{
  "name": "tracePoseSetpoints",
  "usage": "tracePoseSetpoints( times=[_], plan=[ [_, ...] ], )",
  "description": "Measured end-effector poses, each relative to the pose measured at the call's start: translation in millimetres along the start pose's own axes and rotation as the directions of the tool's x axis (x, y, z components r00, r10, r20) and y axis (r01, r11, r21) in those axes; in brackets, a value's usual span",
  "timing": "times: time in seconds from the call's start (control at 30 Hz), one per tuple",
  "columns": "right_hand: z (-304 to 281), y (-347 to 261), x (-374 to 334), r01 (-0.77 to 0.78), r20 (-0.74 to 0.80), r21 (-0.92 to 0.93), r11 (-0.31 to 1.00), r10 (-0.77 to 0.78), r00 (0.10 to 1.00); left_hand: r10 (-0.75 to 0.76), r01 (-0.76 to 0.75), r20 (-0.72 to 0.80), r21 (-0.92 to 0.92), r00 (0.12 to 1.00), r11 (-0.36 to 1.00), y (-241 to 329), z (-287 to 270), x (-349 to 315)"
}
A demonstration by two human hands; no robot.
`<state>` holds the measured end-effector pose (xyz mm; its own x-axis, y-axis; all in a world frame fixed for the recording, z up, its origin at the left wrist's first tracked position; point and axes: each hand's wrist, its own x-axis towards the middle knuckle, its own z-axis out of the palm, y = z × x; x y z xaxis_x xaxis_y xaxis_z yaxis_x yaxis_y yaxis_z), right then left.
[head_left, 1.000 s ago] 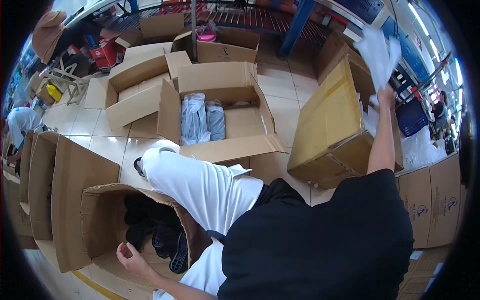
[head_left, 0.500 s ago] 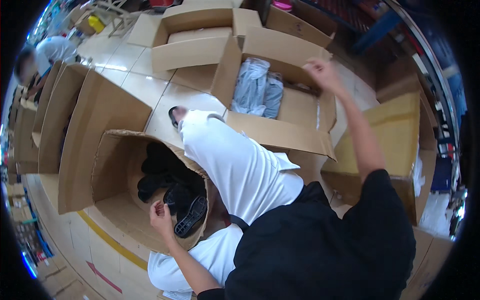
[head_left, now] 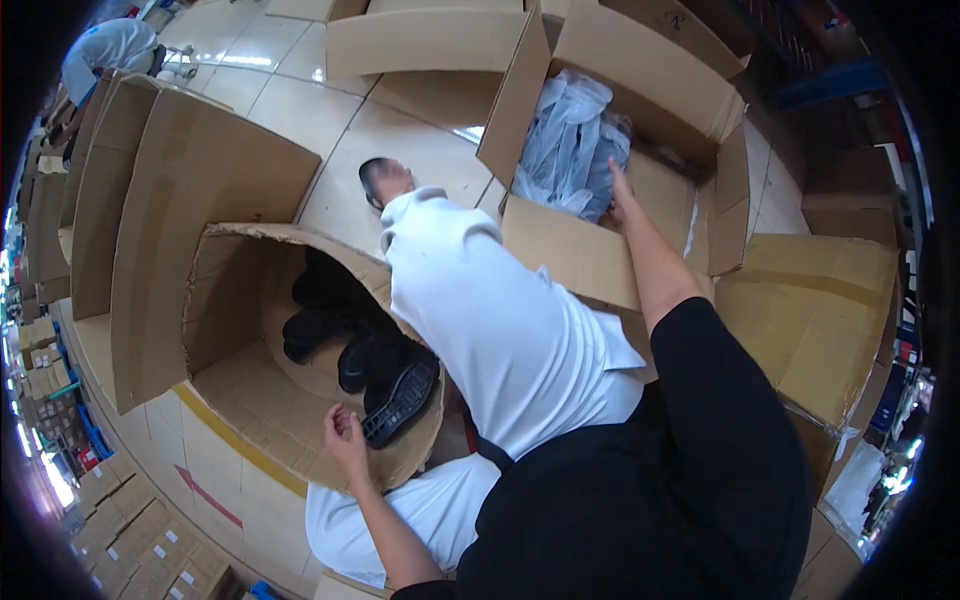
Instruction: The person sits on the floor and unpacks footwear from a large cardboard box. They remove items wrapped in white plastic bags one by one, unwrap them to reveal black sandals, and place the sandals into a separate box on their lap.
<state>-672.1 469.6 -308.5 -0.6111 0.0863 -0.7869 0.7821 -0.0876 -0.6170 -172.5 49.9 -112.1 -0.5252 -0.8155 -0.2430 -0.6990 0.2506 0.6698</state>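
Note:
My left hand (head_left: 346, 442) hovers at the mouth of a tipped cardboard box (head_left: 235, 375), fingers loosely curled and apart, with nothing seen in them. Right beside it is a black shoe sole (head_left: 400, 405), tread facing up. Several more black shoe pieces (head_left: 320, 332) lie deeper in that box. On the other side, my right hand (head_left: 621, 198) reaches over the edge of an open carton (head_left: 565, 245). Its stretched fingers are at the side of grey bundles in clear plastic bags (head_left: 568, 140); part of the hand is hidden, and no grip shows.
Tall cardboard flaps (head_left: 200, 190) stand at the left. Another open carton (head_left: 430, 42) is at the back, and a closed yellowish-brown box (head_left: 810, 310) stands to the right. A person in a light shirt (head_left: 108, 55) bends at the far left. My white-clad leg (head_left: 490, 270) stretches between the boxes.
My right hand has come down from the air above the carton's far right side to the bagged bundles. My left hand stays near the shoe sole. The whole view has shifted.

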Motion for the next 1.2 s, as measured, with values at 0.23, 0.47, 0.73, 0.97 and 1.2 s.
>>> tracePoseSetpoints(
  times=[0.23,0.47,0.73,0.97,1.2],
  plan=[
    [-5.1,-46.2,-21.8,0.046,-0.137,-0.182,0.982,-0.072,0.988,0.048,-0.057,0.105,0.086,0.993,0.995,33.3,21.2,15.6],
    [114.4,-63.8,-94.6,-0.006,-0.354,-0.756,0.654,-0.401,0.845,0.011,-0.015,0.093,0.046,0.996,0.999,19.7,20.9,7.2],
    [134.8,-61.5,-85.3,-0.169,-0.462,-0.797,0.58,-0.406,0.788,-0.022,0.015,0.118,0.056,0.993,0.998,24.3,29.1,8.7],
    [121.1,-56.9,-86.7,-0.072,-0.347,-0.834,0.547,-0.418,0.84,-0.013,0.006,0.138,0.054,0.99,0.999,19.7,34.5,12.1],
    [125.0,-67.3,-92.0,-0.125,-0.373,-0.813,0.568,-0.345,0.861,-0.036,0.024,0.149,0.077,0.988,0.997,21.5,30.7,14.2]
  ],
)
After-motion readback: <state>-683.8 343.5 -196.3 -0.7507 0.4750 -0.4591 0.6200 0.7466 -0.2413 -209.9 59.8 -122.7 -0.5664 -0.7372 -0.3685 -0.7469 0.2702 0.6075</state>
